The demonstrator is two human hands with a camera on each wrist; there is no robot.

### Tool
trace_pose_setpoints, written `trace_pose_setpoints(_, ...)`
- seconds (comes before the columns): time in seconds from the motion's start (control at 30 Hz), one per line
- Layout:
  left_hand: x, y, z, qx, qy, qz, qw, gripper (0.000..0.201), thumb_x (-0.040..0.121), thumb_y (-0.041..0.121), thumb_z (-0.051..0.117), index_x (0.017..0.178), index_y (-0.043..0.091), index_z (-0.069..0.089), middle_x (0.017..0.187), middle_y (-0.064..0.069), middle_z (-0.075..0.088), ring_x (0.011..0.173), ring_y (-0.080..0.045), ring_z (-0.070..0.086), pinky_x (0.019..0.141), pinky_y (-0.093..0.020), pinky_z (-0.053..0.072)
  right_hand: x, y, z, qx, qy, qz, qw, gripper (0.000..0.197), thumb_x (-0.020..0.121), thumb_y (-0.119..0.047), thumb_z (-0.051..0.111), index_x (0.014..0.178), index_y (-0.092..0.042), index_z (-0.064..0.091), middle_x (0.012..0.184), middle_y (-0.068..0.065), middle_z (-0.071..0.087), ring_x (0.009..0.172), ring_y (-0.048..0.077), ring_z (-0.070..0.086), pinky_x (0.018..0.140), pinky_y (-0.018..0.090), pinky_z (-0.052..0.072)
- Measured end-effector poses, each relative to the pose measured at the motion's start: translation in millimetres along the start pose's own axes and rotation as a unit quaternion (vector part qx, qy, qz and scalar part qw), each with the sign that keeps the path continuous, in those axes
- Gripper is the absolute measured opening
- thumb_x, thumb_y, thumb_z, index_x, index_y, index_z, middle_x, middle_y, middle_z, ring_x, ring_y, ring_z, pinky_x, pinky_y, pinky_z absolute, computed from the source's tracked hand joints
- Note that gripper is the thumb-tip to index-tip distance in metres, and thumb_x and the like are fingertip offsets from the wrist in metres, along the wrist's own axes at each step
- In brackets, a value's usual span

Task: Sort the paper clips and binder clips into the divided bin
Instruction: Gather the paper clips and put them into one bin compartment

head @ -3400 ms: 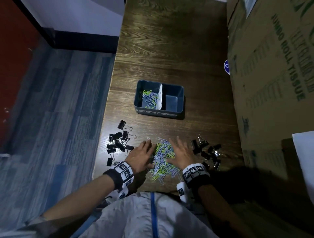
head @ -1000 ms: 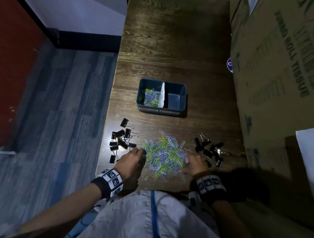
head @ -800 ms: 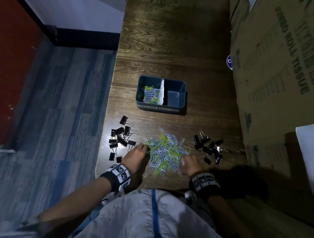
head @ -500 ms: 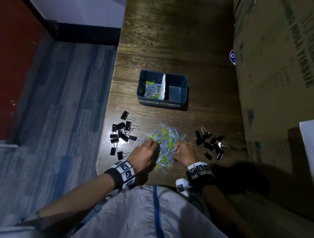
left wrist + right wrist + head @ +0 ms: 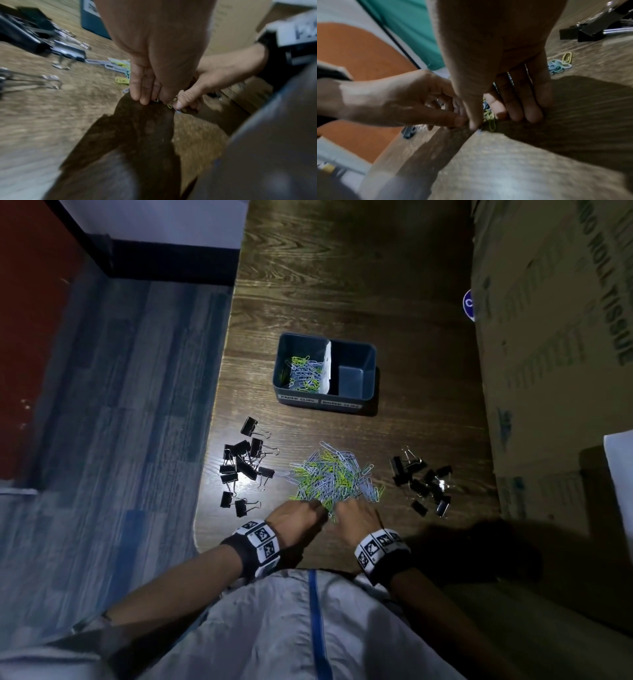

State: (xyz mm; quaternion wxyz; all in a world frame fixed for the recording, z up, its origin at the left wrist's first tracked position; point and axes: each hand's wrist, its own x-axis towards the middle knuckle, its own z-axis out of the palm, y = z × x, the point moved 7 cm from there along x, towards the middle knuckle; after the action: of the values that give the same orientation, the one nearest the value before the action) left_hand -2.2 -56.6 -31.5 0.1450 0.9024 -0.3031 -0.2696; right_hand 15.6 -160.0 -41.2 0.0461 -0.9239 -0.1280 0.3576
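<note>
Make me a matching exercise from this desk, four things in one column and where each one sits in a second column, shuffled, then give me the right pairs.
Things
1. loose paper clip pile
2. bigger binder clip group
3. smaller binder clip group
4. divided bin

Places
A. left side of the table, near its edge
B. far side of the pile, with paper clips in its left compartment only
C. right of the pile, toward the cardboard box
D. middle of the table, just ahead of both hands

Pairs: 1-D, 2-A, 3-C, 4-B
</note>
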Motion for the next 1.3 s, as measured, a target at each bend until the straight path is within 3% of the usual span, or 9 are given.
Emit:
trace_pose_setpoints(0.13,-12.3,-17.9,-26.5,-0.03,0.083,-0.077,0.993,0.038,0.076,0.009,0.074,0.112,0.011,0.06,0.102,-0.006,0.059,0.074,-0.018,0.059,0.056,-0.021,0.039,2.6,17.9,-15.9,0.081,0.055,0.037,0.995,0.031,0.091,-0.048,0.064,0.088,-0.02,0.052,0.089,0.005,0.062,0.083,0.027,0.061,0.07,0.032,0.045)
trace_pose_setpoints(0.23,-19.1,-44.1,-27.4,-0.012,0.093,-0.169,0.981,0.058,0.076,0.007,0.074,0.128,0.004,0.049,0.117,-0.012,0.051,0.089,-0.022,0.055,0.071,-0.027,0.05,-1.8,42.9,-27.4,0.109,0.122,0.084,0.983,0.042,0.088,-0.049,0.067,0.111,-0.017,0.053,0.118,0.008,0.059,0.101,0.03,0.062,0.08,0.04,0.052)
trace_pose_setpoints(0.37,-14.3,-43.1,-16.0,0.049,0.021,-0.168,0.984,0.061,0.087,0.012,0.059,0.141,-0.003,0.033,0.133,-0.018,0.041,0.115,-0.027,0.044,0.1,-0.035,0.045,-1.1,57.1,-14.4,0.083,0.074,0.136,0.984,0.066,0.091,-0.045,0.066,0.14,-0.013,0.037,0.145,0.017,0.037,0.127,0.034,0.046,0.098,0.046,0.046)
trace_pose_setpoints(0.6,-2.4,-28.4,-6.4,-0.018,0.052,-0.109,0.993,0.064,0.088,0.023,0.058,0.144,0.008,0.031,0.138,-0.012,0.044,0.117,-0.023,0.044,0.094,-0.034,0.048,5.9,31.6,-12.6,0.093,0.062,0.058,0.992,0.058,0.087,-0.025,0.07,0.135,-0.017,0.039,0.138,0.01,0.039,0.123,0.029,0.047,0.095,0.046,0.049)
trace_pose_setpoints(0.73,-6.3,-42.9,-8.1,0.005,0.051,-0.173,0.984,0.093,0.084,0.059,0.058,0.15,0.014,0.012,0.147,-0.011,0.028,0.126,-0.024,0.037,0.103,-0.042,0.04,11.7,45.8,-27.9,0.1,0.088,0.082,0.988,0.086,0.076,-0.033,0.082,0.144,-0.023,0.031,0.14,0.009,0.03,0.131,0.028,0.034,0.097,0.04,0.043)
trace_pose_setpoints(0.87,6.3,-56.4,-4.0,0.019,0.006,-0.208,0.978,0.124,0.073,0.052,0.075,0.151,0.018,-0.014,0.159,-0.015,-0.002,0.136,-0.031,0.026,0.104,-0.045,0.043,26.7,41.9,-23.1,0.083,0.036,0.061,0.994,0.123,0.066,-0.045,0.088,0.156,-0.034,0.006,0.162,0.011,0.006,0.145,0.037,0.015,0.111,0.053,0.034)
trace_pose_setpoints(1.07,29.7,-59.7,-11.9,-0.025,0.027,-0.172,0.984,0.09,0.075,0.024,0.077,0.145,0.022,0.021,0.139,-0.011,0.032,0.111,-0.029,0.051,0.078,-0.039,0.056,28.1,19.8,-28.1,0.053,0.115,0.0,0.992,0.089,0.07,-0.025,0.088,0.143,-0.032,0.037,0.144,0.005,0.036,0.128,0.028,0.04,0.1,0.043,0.046)
trace_pose_setpoints(1.2,27.5,-58.2,-27.1,-0.089,0.064,-0.158,0.981,0.043,0.086,0.016,0.067,0.123,0.015,0.045,0.116,-0.007,0.049,0.087,-0.023,0.061,0.077,-0.031,0.053,22.6,26.1,-38.0,0.111,0.141,-0.011,0.984,0.064,0.072,0.0,0.078,0.122,-0.027,0.049,0.121,0.002,0.045,0.11,0.024,0.052,0.085,0.04,0.053)
trace_pose_setpoints(1.3,22.5,-59.2,-32.0,-0.099,0.071,-0.15,0.981,0.028,0.089,0.021,0.065,0.114,0.013,0.055,0.105,-0.003,0.059,0.086,-0.021,0.062,0.079,-0.03,0.053,16.8,30.8,-48.4,0.152,0.144,-0.024,0.978,0.045,0.078,0.009,0.067,0.109,-0.021,0.055,0.125,0.0,0.048,0.112,0.025,0.056,0.086,0.036,0.052)
